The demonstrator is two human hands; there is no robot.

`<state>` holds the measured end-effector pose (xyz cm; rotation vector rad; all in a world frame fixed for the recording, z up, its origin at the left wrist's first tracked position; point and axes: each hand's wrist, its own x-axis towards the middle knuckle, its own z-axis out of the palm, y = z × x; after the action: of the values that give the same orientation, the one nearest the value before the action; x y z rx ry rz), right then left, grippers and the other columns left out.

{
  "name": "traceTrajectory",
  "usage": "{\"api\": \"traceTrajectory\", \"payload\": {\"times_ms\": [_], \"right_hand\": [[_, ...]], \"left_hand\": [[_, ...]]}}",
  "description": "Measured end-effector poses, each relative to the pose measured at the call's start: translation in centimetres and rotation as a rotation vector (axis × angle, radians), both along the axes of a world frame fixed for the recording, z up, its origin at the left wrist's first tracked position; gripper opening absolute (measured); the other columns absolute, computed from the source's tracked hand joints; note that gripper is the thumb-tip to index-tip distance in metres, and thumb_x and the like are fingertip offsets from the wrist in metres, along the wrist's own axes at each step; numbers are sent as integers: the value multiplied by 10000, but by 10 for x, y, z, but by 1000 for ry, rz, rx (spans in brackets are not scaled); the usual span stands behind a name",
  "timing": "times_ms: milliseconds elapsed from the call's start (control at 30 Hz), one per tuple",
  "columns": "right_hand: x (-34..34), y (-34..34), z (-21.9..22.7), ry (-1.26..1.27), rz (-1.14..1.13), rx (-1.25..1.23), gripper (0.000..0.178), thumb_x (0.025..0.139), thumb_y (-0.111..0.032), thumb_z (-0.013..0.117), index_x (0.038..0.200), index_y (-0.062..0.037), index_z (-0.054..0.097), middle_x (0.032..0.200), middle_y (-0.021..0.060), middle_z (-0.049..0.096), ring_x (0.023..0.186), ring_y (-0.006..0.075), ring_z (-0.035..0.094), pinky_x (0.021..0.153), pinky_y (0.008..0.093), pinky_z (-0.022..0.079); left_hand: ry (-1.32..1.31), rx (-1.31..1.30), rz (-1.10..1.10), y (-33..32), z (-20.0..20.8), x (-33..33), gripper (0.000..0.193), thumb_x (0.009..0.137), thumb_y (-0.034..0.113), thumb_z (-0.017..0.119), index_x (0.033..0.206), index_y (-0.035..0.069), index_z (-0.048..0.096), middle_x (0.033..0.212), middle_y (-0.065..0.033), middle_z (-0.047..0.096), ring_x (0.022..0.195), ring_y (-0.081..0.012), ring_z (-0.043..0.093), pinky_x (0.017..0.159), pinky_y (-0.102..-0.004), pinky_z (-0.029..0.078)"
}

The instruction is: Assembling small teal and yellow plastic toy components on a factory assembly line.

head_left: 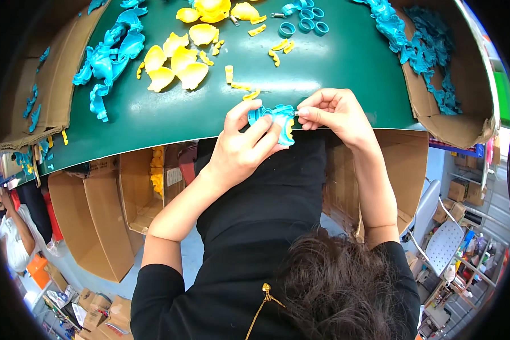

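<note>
I have the left hand point(246, 141) curled around a blue piece point(279, 120), with the thumb side out of my sight behind it. The fingers are bent, and they have hold of the piece. It is up by the near edge of the green surface point(345, 65), in the middle, right in front of the person. A bit of yellow point(290, 131) shows along its right side.

The right hand point(331, 116) is just to the right of it. I see its thumb and first finger pinched together on a small silver bit point(296, 113), which looks like a spring. The other fingers are bent in. The silver bit is right at the side of the blue piece, but I can't tell how far in it goes.

Past the hands, I see three little yellow strips point(241, 87) on the surface. Farther off and to the left are curved yellow shells point(191, 75), with some touching each other. Blue rings point(306, 24) sit in a bunch at the far side, right of the yellow shells. On the left there is a pile of blue parts point(116, 54). At the right end, a brown box point(473, 122) lies on its side with lots more blue bits point(433, 54) in it.
</note>
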<state>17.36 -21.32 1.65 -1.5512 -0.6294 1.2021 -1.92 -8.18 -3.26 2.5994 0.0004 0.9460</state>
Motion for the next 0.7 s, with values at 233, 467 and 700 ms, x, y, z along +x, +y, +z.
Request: {"api": "traceTrajectory", "payload": {"times_ms": [233, 467, 700], "right_hand": [[-6, 5, 9, -108, -7, -46, 151, 893, -92, 734, 940, 47, 701, 808, 91, 713, 679, 111, 667, 650, 235, 566], [18, 15, 5, -141, 216, -100, 158, 902, -109, 725, 915, 47, 697, 791, 97, 712, 664, 115, 681, 602, 223, 550], [45, 89, 43, -562, 582, -131, 203, 875, -233, 736, 902, -32, 738, 670, 42, 687, 570, 99, 642, 548, 238, 518]], "left_hand": [[-21, 86, 13, 2, -7, 0, 320, 727, 183, 816, 990, 33, 713, 1048, -85, 624, 1184, -358, 493, 773, -369, 611], [-40, 62, -31, 6, -10, 1, 336, 702, 183, 809, 984, 31, 708, 1032, -76, 633, 1187, -362, 485, 776, -362, 602], [9, -54, -7, 3, -1, -3, 373, 670, 222, 859, 975, 61, 717, 1002, -54, 650, 1166, -378, 499, 808, -413, 559]]}}
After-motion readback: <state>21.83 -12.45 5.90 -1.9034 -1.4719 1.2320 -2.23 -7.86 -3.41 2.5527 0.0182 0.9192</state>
